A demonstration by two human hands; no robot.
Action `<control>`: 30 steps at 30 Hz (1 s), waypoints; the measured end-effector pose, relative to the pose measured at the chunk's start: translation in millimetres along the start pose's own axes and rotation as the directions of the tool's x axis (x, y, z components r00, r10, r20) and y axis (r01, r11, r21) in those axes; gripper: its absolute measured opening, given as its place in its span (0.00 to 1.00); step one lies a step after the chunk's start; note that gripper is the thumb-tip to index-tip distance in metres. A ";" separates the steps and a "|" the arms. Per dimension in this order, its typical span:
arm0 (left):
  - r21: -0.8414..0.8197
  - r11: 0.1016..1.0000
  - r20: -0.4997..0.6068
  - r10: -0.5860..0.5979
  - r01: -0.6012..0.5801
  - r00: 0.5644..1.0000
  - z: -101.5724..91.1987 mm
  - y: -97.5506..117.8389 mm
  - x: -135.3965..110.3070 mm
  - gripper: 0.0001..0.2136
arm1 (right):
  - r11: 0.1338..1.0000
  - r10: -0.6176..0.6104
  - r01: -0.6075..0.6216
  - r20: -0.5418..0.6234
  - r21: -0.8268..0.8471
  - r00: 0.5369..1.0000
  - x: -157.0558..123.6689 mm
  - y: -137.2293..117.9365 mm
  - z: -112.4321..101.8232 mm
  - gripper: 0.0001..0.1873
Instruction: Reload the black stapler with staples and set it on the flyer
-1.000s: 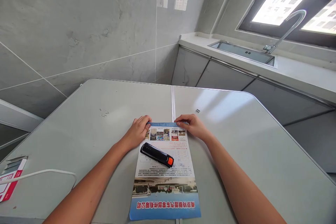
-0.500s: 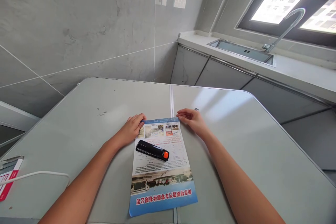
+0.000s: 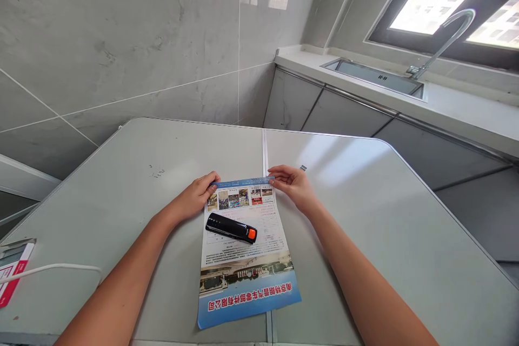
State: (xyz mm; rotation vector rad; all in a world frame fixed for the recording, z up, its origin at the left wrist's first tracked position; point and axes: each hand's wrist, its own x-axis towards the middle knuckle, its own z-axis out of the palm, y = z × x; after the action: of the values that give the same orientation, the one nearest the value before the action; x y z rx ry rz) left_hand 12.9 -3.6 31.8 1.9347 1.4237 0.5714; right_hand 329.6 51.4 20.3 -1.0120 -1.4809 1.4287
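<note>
A printed flyer with blue edges, small photos and red Chinese characters lies on the table, its print upside down to me. My left hand grips its far left corner, fingers closed over the edge. At the far right corner, my right hand pinches the paper between thumb and fingers. On the middle of the flyer rests a glossy black, elongated device with an orange button at its right end; neither hand touches it. What kind of device it is, I cannot tell.
The pale folding table has a metal seam down its middle. A red and white box and a white cable are at the left edge. Beyond stand a tiled wall, a counter with a sink and a faucet.
The flyer has shifted slightly left and away from me, carrying the black device along. My left hand moved left with it, and my right hand's fingers have closed on the far right corner.
</note>
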 end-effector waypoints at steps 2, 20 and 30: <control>-0.005 1.000 0.009 0.001 -0.001 1.000 -1.9 -0.6 -0.4 0.10 | 1.000 0.015 -0.015 0.006 0.025 1.000 0.1 -1.4 -0.9 0.22; 0.013 1.000 0.012 0.000 0.000 1.000 -1.1 -1.5 -0.3 0.09 | 0.993 0.011 -0.011 0.005 -0.114 1.000 -0.1 6.0 6.4 0.15; 0.007 1.000 0.003 0.003 -0.003 1.000 -0.6 0.9 0.9 0.09 | 1.000 -0.030 0.030 -0.051 -0.008 0.998 3.1 9.9 -4.0 0.21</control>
State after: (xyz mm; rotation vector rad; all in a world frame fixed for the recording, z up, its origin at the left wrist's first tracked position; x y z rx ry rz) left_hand 13.4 -2.8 32.9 1.9425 1.4234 0.5651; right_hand 332.3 56.0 10.5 -1.0190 -1.4596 1.3679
